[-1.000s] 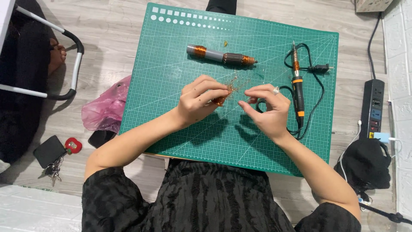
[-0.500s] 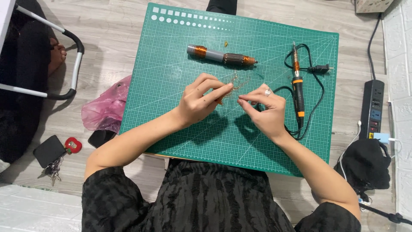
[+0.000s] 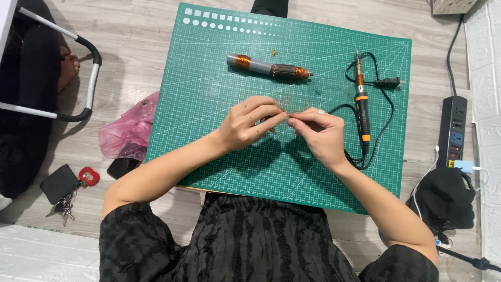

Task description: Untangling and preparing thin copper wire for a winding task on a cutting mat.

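Note:
Over the middle of a green cutting mat [image 3: 209, 136], my left hand [image 3: 249, 123] and my right hand [image 3: 319, 134] meet fingertip to fingertip. Both pinch a small tangle of thin copper wire [image 3: 290, 107] between them. A small orange-brown piece shows under my left fingers; I cannot tell what it is. Beyond the hands lies a grey motor rotor with two copper windings [image 3: 269, 67]. To the right lies a black and orange soldering iron [image 3: 361, 104] with its black cord looped around it.
A pink plastic bag [image 3: 128, 133] lies off the mat's left edge, with a black pouch and keys [image 3: 65, 185] further left. A black power strip [image 3: 455, 130] and a dark cloth bundle [image 3: 443, 198] sit at right. A metal frame with black handle [image 3: 86, 78] stands at left.
Both hands have drawn closer together, fingertips now meeting over the wire. My right hand has shifted slightly left.

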